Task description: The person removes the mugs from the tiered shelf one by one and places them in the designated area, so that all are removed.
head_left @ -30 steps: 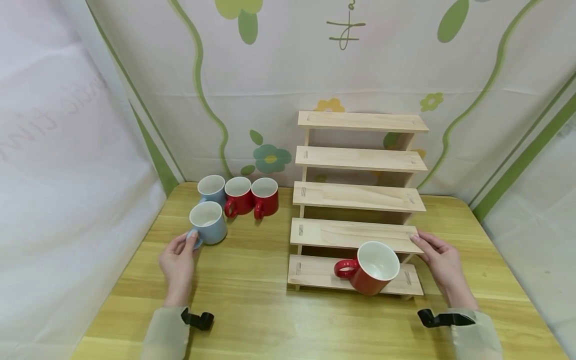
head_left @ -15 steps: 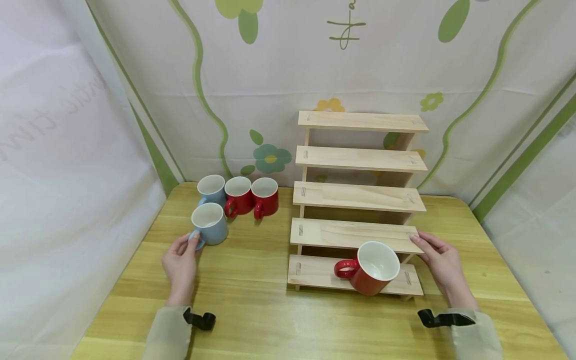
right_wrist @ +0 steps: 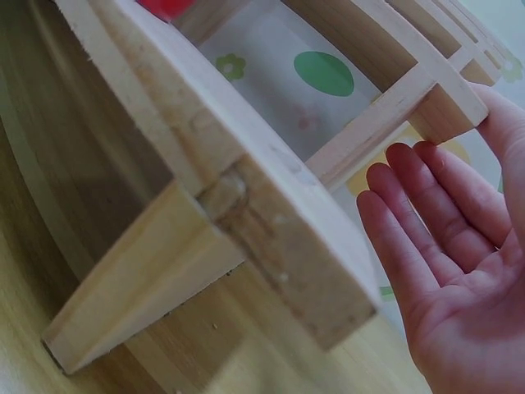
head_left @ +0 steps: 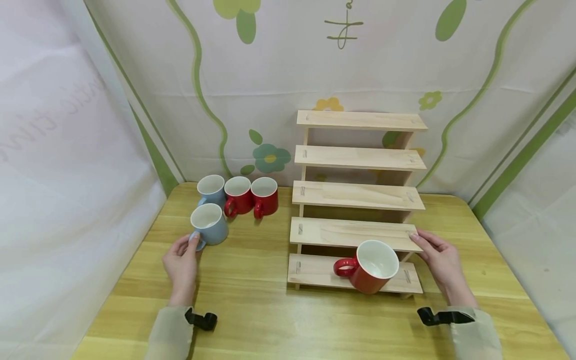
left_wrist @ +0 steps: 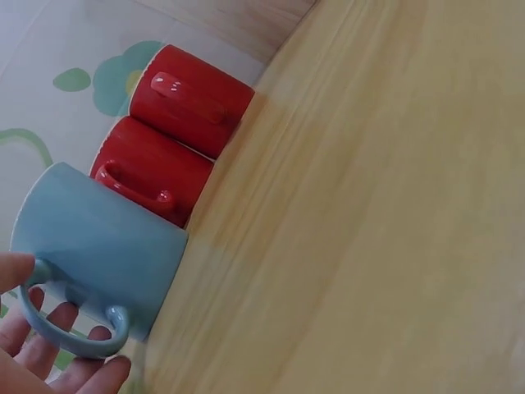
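My left hand (head_left: 181, 265) holds a light blue mug (head_left: 209, 225) by its handle, thumb on top and fingers around the loop, as the left wrist view shows. The mug is upright at the table's left side, in front of another light blue mug (head_left: 211, 189). My right hand (head_left: 441, 262) is at the right end of a five-step wooden shelf (head_left: 355, 233), thumb on the second board from the bottom and fingers under its end. On the lowest board stands a red mug (head_left: 371, 272), its handle to the left.
Two red mugs (head_left: 238, 199) stand side by side right of the rear blue mug, handles facing forward. Behind the table (head_left: 252, 310) hangs a white cloth (head_left: 270, 65) with flower prints. More cloth closes off both sides.
My left hand has shifted slightly to the right with the blue mug. The right hand, the shelf and the red mugs keep their places.
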{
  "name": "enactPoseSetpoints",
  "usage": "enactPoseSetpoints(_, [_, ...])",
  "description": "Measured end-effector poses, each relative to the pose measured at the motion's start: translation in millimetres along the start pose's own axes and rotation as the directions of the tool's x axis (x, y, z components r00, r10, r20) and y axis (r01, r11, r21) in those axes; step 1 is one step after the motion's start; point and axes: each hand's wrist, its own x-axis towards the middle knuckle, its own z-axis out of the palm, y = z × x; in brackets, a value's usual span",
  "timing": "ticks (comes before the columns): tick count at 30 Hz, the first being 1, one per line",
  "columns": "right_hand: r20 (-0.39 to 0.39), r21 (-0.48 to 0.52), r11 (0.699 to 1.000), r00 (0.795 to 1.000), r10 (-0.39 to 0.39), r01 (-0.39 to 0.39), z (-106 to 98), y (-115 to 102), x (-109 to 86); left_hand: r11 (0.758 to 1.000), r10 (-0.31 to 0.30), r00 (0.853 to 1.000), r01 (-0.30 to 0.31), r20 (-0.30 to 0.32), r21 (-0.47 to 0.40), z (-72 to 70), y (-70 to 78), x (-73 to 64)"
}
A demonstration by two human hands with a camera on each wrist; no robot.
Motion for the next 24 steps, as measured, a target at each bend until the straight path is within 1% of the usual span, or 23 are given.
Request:
enactPoseSetpoints(3, [-0.001, -0.003, 1.0, 1.0, 0.001, -0.001, 0.8, -1.1, 0.2, 0.998, 0.009, 1.0, -0.009, -0.004, 0.058, 0.2, 1.9, 0.9])
enactPoseSetpoints(5, [0.0, -0.001, 1.0, 1.0, 0.001, -0.001, 1.2, -1.8, 0.5, 0.997, 0.012, 1.0, -0.012, 0.008, 0.07, 1.0, 4.8, 1.7])
enactPoseSetpoints(6, [0.001, 0.0, 1.0, 1.0, 0.001, -0.001, 1.4, -2.1, 0.6, 0.997, 0.023, 1.0, -0.024, 0.014, 0.079, 1.5, 7.0, 2.1])
enactPoseSetpoints(10, [0.006, 0.002, 1.0, 1.0, -0.003, 0.003, 1.9, -2.2, 0.8, 0.998, 0.049, 0.998, -0.05, 0.028, 0.05, 3.5, 18.9, 4.0])
enactPoseSetpoints(16, [0.004, 0.008, 1.0, 1.0, 0.003, -0.003, 0.6, -0.5, 0.4, 0.996, 0.082, 0.996, -0.082, 0.017, 0.025, 8.7, 39.1, 5.1])
enactPoseSetpoints(17, [0.004, 0.012, 1.0, 1.0, 0.003, -0.003, 0.3, -0.4, 0.3, 0.995, 0.099, 0.995, -0.099, 0.018, 0.013, 10.6, 41.9, 4.5])
enactPoseSetpoints(19, [0.005, 0.018, 1.0, 1.0, 0.003, -0.003, 0.1, -0.2, 0.1, 0.99, 0.142, 0.989, -0.142, 0.03, -0.001, 14.5, 47.9, 2.0])
enactPoseSetpoints(21, [0.003, 0.02, 1.0, 1.0, 0.001, -0.001, 0.2, -0.3, -0.3, 0.982, 0.188, 0.981, -0.187, 0.048, -0.022, 19.1, 53.1, -1.7])
enactPoseSetpoints(24, [0.002, 0.02, 1.0, 1.0, -0.002, 0.002, 0.7, -0.4, -0.8, 0.965, 0.259, 0.962, -0.256, 0.09, -0.051, 26.9, 61.4, -9.1])
